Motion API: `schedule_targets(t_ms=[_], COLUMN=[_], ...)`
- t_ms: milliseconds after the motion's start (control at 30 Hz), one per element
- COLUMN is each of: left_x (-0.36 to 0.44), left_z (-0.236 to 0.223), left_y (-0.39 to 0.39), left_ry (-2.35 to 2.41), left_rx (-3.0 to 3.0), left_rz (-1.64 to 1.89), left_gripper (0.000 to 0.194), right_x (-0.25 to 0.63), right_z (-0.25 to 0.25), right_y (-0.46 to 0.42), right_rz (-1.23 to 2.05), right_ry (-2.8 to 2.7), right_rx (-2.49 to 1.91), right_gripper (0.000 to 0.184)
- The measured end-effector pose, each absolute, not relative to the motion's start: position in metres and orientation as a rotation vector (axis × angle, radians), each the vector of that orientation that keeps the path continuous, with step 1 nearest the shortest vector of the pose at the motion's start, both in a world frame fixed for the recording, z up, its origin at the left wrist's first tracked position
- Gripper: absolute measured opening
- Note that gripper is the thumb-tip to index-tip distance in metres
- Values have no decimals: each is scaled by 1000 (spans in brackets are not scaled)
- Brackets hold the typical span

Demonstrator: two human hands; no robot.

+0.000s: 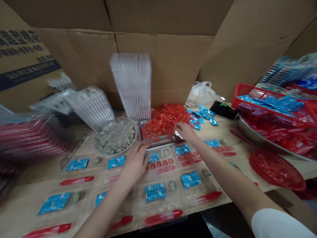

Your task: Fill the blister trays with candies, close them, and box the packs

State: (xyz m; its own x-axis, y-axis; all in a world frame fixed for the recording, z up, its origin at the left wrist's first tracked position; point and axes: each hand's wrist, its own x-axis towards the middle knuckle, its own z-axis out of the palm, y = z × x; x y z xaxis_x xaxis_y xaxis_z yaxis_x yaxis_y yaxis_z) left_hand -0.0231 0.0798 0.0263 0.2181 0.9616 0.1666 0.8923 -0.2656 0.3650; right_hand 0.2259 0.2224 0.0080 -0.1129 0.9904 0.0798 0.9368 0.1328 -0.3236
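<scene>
My right hand (185, 131) reaches into a metal tray (158, 142) heaped with small red wrapped pieces (166, 120), its fingers curled down onto the pile; what they hold is hidden. My left hand (135, 162) lies fingers spread on a clear plastic tray (160, 165) that holds a blue packet (154, 157) and several red pieces (160, 163). Several more clear trays with blue packets (155, 192) and red spoons (163, 218) cover the table in front of me.
A round dish of green-and-white wrapped pieces (116, 137) sits left of the metal tray. Stacks of empty clear trays (132, 84) lean behind it. Loose blue packets (201, 117), a white bag (201, 93), red baskets (272, 105) and a red lid (277, 169) lie to the right. Cardboard walls (160, 59) surround the table.
</scene>
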Motion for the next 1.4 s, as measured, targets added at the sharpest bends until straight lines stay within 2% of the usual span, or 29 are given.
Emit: schedule_targets(t_ms=[200, 433, 633, 700, 833, 900, 967, 1133, 1300, 1400], left_x=[-1, 2, -17, -22, -15, -8, -1, 3, 2, 2], left_z=[12, 13, 26, 20, -1, -12, -18, -23, -24, -25], left_y=[135, 134, 58, 16, -53, -68, -73, -68, -68, -69], left_ry=[1868, 1827, 1701, 1691, 1648, 1629, 1624, 1647, 1648, 1652], left_rx=[2291, 2346, 2256, 2222, 2271, 2336, 2401, 2461, 2452, 2439], left_rz=[271, 394, 699, 772, 778, 726, 679, 628, 643, 657], left_gripper=[36, 37, 28, 28, 29, 30, 29, 30, 29, 32], right_x=[219, 221, 205, 211, 229, 232, 229, 214, 212, 216], right_z=[5, 5, 5, 11, 21, 21, 16, -3, 1, 13], right_y=[242, 225, 213, 199, 144, 110, 81, 45, 38, 61], right_rz=[214, 228, 257, 475, 1217, 1328, 1227, 686, 477, 463], right_ry=[-2082, -2352, -2419, -2239, -1828, -1796, -1875, -2299, -2498, -2558], right_rx=[-1937, -1614, -1446, -1407, -1243, -1226, -1256, -1180, -1105, -1076], right_gripper=[38, 21, 12, 16, 34, 31, 24, 15, 14, 15])
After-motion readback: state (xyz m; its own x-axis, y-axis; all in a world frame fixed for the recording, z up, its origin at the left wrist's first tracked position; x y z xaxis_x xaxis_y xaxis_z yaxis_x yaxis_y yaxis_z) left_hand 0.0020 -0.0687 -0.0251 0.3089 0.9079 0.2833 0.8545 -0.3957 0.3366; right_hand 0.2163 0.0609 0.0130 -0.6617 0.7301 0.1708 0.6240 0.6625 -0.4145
